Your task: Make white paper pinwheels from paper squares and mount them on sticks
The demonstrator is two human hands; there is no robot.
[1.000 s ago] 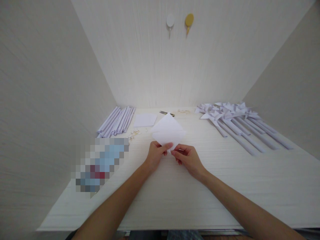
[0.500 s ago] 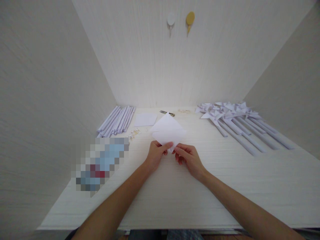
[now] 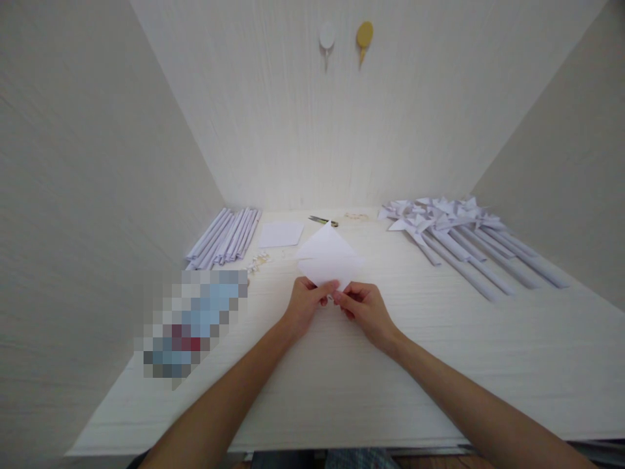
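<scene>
A white square of paper [image 3: 328,254], turned like a diamond with slits running in from its side corners, is held above the table. My left hand [image 3: 307,301] is closed on its near corner, thumb lying on top. Beside it, my right hand [image 3: 360,309] pinches the same corner, thumb against the paper's edge. The fingers under the sheet are mostly hidden. Beyond the paper lie small thread snips [image 3: 323,221] with dark blades, partly behind its far tip.
Rolled paper sticks [image 3: 225,236] lie at the left back, near a flat paper stack [image 3: 281,234] and small pale bits [image 3: 258,262]. Paper pinwheels [image 3: 439,221] on sticks fill the right back. A pixelated blue item [image 3: 195,326] lies left. Walls enclose the table's back and sides.
My right hand has moved slightly left, its thumb now closer to the left thumb at the paper's near corner. The camera view has shifted a little.
</scene>
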